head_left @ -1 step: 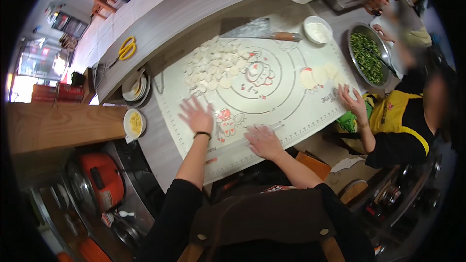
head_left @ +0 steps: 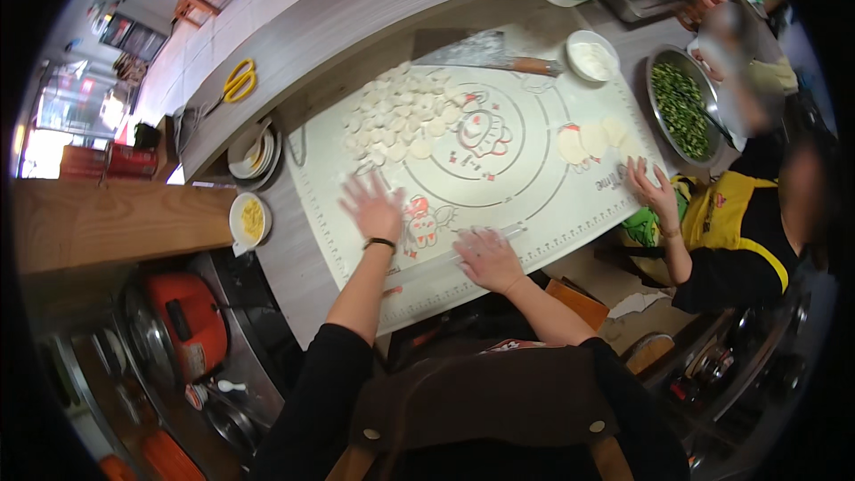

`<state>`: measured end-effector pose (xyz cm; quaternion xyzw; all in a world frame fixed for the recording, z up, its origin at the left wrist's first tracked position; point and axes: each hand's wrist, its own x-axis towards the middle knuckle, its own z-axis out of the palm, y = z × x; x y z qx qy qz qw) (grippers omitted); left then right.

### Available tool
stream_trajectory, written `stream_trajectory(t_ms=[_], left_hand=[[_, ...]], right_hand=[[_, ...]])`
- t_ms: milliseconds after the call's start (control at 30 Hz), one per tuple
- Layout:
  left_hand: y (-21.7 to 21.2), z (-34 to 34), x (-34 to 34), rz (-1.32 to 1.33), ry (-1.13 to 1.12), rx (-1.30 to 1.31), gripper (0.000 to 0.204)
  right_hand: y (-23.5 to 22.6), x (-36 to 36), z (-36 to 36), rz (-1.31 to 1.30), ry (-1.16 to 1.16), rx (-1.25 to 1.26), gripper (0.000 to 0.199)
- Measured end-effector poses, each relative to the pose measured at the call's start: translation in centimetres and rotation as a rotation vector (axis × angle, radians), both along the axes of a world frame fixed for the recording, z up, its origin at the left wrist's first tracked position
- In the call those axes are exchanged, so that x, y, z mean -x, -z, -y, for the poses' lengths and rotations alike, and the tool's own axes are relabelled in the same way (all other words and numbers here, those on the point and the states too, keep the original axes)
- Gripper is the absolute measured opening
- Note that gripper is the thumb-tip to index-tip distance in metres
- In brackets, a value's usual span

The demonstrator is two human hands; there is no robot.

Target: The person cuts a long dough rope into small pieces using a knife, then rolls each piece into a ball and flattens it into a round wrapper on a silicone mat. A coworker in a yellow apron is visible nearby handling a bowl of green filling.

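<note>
My left hand (head_left: 372,207) is spread, palm down, over the pale printed dough mat (head_left: 534,196), just below a heap of small floured dough pieces (head_left: 405,116). Its fingers are apart and hold nothing. Near the mat's front edge, my right hand (head_left: 490,258) lies palm down with its fingers extended, dusted with flour. A thin pale strip (head_left: 514,231) shows beside its fingertips; I cannot tell whether it is a rod or part of the mat. Several flat round dough wrappers (head_left: 574,144) lie to the right, close to the hand of another person (head_left: 657,191).
At the mat's far edge lie a broad wooden-handled blade (head_left: 481,53) and a bowl of flour (head_left: 592,58). A metal bowl of chopped greens (head_left: 679,107) stands right. Left are yellow-handled scissors (head_left: 239,82), stacked dishes (head_left: 256,158), a yellow-filled cup (head_left: 251,219) and a red cooker (head_left: 187,325).
The whole view has shifted slightly, with the scene a little further right. Both hands stay in nearly the same places on the mat.
</note>
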<state>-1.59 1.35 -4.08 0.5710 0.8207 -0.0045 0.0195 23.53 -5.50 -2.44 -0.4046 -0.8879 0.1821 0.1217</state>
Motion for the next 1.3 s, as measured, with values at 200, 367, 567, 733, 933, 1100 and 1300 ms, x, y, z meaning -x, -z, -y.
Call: stream_trajectory(t_ms=[200,367,567,733,933,1100,1300], left_hand=[[-2.5,3.7,-4.3,0.406,0.706,0.041,0.053],[-1.6,-2.0,-1.4,0.571,0.369,-0.41,0.032],[-5.9,-8.0,-4.1,0.52,0.217,-0.128,0.029],[-1.3,-6.9,-3.7,0.607,0.025,-0.219,0.025],[-1.6,0.6,-4.2,0.615,0.297,-0.152,0.027],[-3.2,3.4,-4.6,0.68,0.136,-0.259,0.023],[-3.0,2.9,-3.6,0.758,0.236,-0.04,0.018]], right_hand=[[0.2,-1.3,-1.0,0.027,-0.043,-0.077,0.04],[-0.2,-2.0,-2.4,0.01,-0.014,-0.081,0.041],[0.2,-2.1,-2.3,-0.023,0.006,-0.133,0.042],[0.3,-1.7,-2.4,-0.027,-0.013,-0.152,0.041],[0.5,-1.9,-2.3,-0.02,0.002,-0.154,0.041],[0.2,-1.8,-2.4,-0.002,0.004,-0.112,0.042],[-2.0,0.4,-1.3,0.089,0.097,-0.061,0.054]])
